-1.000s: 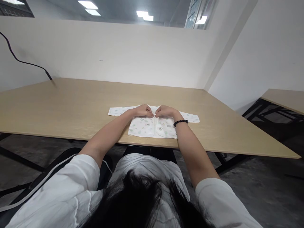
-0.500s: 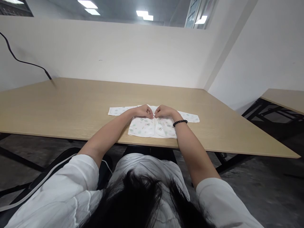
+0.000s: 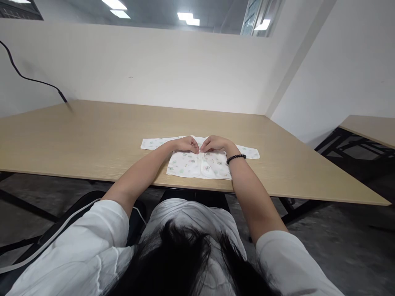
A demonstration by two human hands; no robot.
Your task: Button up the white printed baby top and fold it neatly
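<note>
A small white baby shirt (image 3: 185,165) with a faint print lies on the table, its sleeves spread to both sides and its hem towards me. Over its middle, my left hand (image 3: 187,144) is closed, fingertips pinching the left side of the front opening. Just across from it, my right hand (image 3: 215,143) pinches the right side of the same opening, with the fingertips close to those of the left. Whatever small fastening lies between the fingertips is too small to make out. A dark bead bracelet (image 3: 236,158) circles my right wrist.
The wooden table (image 3: 101,131) reaches back to a white wall (image 3: 173,68). At the back left, a black cable (image 3: 40,82) comes down to the tabletop. A second table (image 3: 370,125) stands at the right. The near table edge runs just in front of my body.
My right hand and its bracelet have shifted very slightly to the right. The left hand stays in place, and the shirt lies almost as before.
</note>
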